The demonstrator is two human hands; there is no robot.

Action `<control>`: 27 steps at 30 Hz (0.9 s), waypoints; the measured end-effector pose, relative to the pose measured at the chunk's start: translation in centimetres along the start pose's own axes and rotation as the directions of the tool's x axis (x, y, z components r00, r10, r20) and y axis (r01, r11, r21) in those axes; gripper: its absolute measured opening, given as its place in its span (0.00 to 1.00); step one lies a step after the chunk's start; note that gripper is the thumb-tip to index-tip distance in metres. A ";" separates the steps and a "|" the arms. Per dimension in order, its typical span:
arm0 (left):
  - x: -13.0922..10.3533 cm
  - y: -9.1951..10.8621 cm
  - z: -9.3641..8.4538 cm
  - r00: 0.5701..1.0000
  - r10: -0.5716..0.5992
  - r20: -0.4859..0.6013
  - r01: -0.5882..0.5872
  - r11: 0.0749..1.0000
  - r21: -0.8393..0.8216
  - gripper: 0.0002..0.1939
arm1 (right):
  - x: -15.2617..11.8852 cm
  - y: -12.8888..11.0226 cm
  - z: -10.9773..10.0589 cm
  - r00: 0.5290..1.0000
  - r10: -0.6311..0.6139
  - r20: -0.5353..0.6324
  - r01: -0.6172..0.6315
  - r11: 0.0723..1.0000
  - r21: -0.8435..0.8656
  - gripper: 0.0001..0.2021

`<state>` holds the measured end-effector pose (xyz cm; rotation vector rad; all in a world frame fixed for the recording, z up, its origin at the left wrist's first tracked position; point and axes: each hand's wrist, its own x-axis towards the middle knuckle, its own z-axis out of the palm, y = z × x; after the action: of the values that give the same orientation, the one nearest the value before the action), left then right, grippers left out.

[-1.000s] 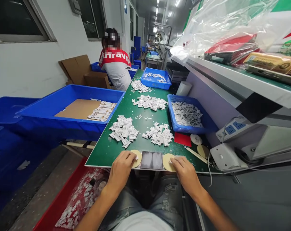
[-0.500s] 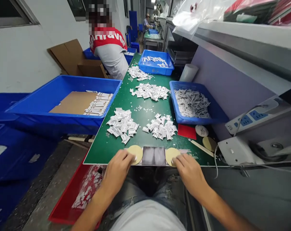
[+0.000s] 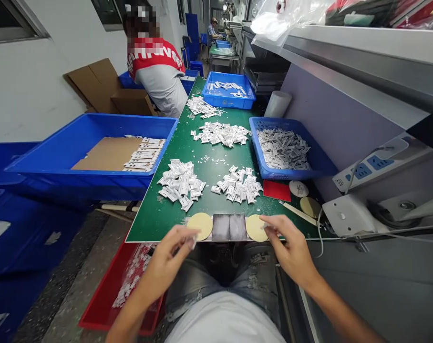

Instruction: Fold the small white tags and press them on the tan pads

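Note:
My left hand [image 3: 171,255] pinches a small white piece [image 3: 192,241] between thumb and forefinger, just off the table's near edge. Beside it lies a round pale-yellow disc [image 3: 201,226]. My right hand [image 3: 291,245] is at a second yellow disc [image 3: 255,228], its thumb and forefinger round a small whitish piece [image 3: 265,226], partly hidden. Two dark grey square plates [image 3: 229,226] sit side by side between the discs. Beyond them are two heaps of small white printed pieces, a left heap [image 3: 182,183] and a right heap [image 3: 240,185].
A blue basket [image 3: 294,171] of white pieces stands right, near a red card [image 3: 276,190] and a power strip [image 3: 370,166]. A large blue bin [image 3: 91,178] is left; a red bin [image 3: 95,309] sits below. A person [image 3: 161,81] sits farther back.
Both hands have lifted off the yellow discs, the left drawing back toward me. My right forefinger has stretched forward over the right disc. The camera view has shifted slightly.

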<state>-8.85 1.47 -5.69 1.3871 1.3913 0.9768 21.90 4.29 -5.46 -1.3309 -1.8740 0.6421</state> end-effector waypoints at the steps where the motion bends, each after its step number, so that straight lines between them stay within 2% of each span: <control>1: 1.1 0.1 0.2 0.997 -0.002 -0.079 -0.002 0.998 -0.059 0.12 | 0.7 0.1 0.5 0.997 0.055 -0.047 -0.052 0.996 0.074 0.10; 3: 3.2 0.0 0.9 0.983 0.020 -0.182 -0.031 0.998 -0.058 0.11 | 1.7 0.8 1.5 0.996 0.076 -0.052 -0.071 0.994 0.087 0.05; 6: 4.5 -1.1 1.5 0.967 0.160 -0.199 -0.106 0.961 0.254 0.06 | 1.7 2.2 2.3 0.997 -0.079 0.013 0.080 0.977 -0.199 0.05; 9: 3.2 -2.5 1.5 0.944 0.286 -0.161 -0.171 0.848 0.502 0.06 | 0.5 3.2 1.8 0.980 -0.191 0.059 0.196 0.859 -0.473 0.07; 11: 2.2 -3.0 1.3 0.927 0.337 -0.161 -0.196 0.806 0.559 0.07 | 0.1 3.4 1.3 0.971 -0.215 0.102 0.234 0.778 -0.583 0.08; 13: 1.9 -3.0 1.1 0.930 0.343 -0.133 -0.218 0.805 0.551 0.10 | 0.4 3.3 1.0 0.961 -0.230 0.156 0.274 0.703 -0.657 0.09; 16: 2.8 -2.5 1.3 0.950 0.300 -0.084 -0.233 0.864 0.445 0.09 | 1.3 3.0 0.9 0.951 -0.226 0.210 0.308 0.643 -0.701 0.08; 18: 3.5 -2.4 1.4 0.949 0.302 -0.094 -0.230 0.863 0.449 0.07 | 1.7 2.8 0.8 0.953 -0.206 0.224 0.304 0.642 -0.704 0.08; 21: 3.6 -2.9 1.2 0.921 0.375 -0.110 -0.223 0.735 0.640 0.06 | 1.4 2.7 0.7 0.950 -0.189 0.249 0.311 0.661 -0.683 0.08; 23: 3.4 -3.3 1.1 0.912 0.404 -0.063 -0.236 0.645 0.726 0.06 | 1.1 2.7 0.6 0.948 -0.186 0.258 0.315 0.671 -0.671 0.07; 27: 3.7 -3.2 0.9 0.914 0.403 0.035 -0.299 0.613 0.732 0.10 | 1.4 2.7 0.7 0.959 -0.163 0.231 0.281 0.646 -0.709 0.08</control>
<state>-8.65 4.92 -9.31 2.3080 1.7479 0.7790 22.60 6.54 -7.49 -1.5031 -2.5134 -0.2203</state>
